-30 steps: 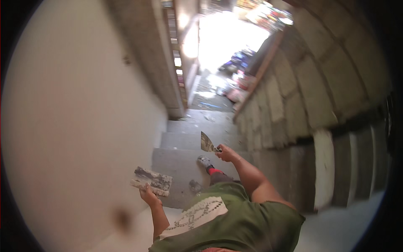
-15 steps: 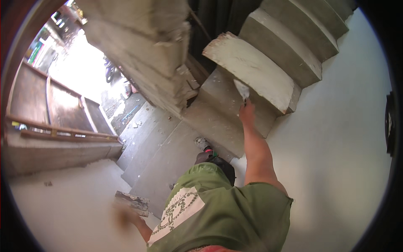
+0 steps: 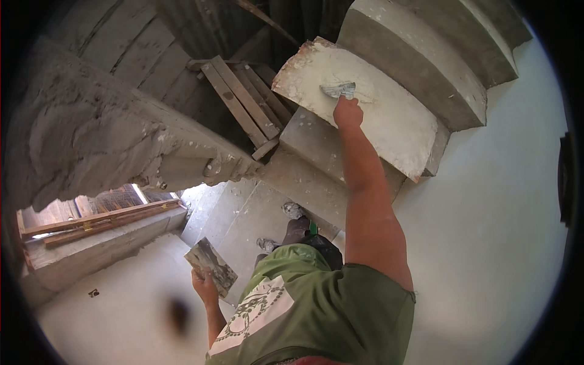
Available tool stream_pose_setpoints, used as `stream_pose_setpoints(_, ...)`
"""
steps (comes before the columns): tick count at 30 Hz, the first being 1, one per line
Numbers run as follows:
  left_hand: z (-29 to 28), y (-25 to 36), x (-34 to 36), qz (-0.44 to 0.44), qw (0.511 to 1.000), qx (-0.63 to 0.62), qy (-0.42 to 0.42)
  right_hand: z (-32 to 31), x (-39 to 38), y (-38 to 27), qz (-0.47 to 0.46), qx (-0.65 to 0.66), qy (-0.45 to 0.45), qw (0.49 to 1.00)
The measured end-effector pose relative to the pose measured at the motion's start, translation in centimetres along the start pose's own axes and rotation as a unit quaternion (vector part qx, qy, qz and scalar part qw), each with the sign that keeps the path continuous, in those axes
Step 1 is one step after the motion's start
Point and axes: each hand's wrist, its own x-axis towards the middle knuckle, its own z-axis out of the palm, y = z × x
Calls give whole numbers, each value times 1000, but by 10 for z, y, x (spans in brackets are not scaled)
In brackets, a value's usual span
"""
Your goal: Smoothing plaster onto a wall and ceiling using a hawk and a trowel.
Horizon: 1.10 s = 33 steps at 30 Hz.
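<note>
In my right hand [image 3: 348,114] is a putty knife [image 3: 336,90], its wide blade smeared with grey-white paste. The blade lies over a pale board [image 3: 401,131] with a rough, chipped far-left edge, which rests on a stair step. Around the blade, whitish putty [image 3: 365,94] is ridged and streaked across the board. My left hand [image 3: 205,288], low at the left, grips a small flat rectangular board [image 3: 211,266] by its near side. Grey and whitish stains cover that small board's upper face.
Concrete stairs [image 3: 413,55] climb to the upper right beside a smooth white wall [image 3: 486,213]. Lower steps [image 3: 222,210] run down at the left. Wooden planks [image 3: 234,97] lean behind a rough concrete slab [image 3: 109,121]. My shoes [image 3: 292,210] stand on the steps.
My right hand has moved the putty knife up from the pale board's near edge onto its surface. My left hand has come up with the small board tilted. The view has swung too.
</note>
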Motion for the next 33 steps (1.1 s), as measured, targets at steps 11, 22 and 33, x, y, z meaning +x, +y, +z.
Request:
stream_pose_setpoints(11, 7, 8, 27, -8, 997, -62, 42, -57, -47, 84, 4, -80, -196, 977)
stream_pose_setpoints(22, 115, 73, 62, 83, 989, -26, -123, -126, -56, 197, 213, 458, -241, 829)
stream_pose_setpoints(33, 300, 216, 81, -136, 865, -280, -394, -148, -122, 214, 48, 823, -67, 562)
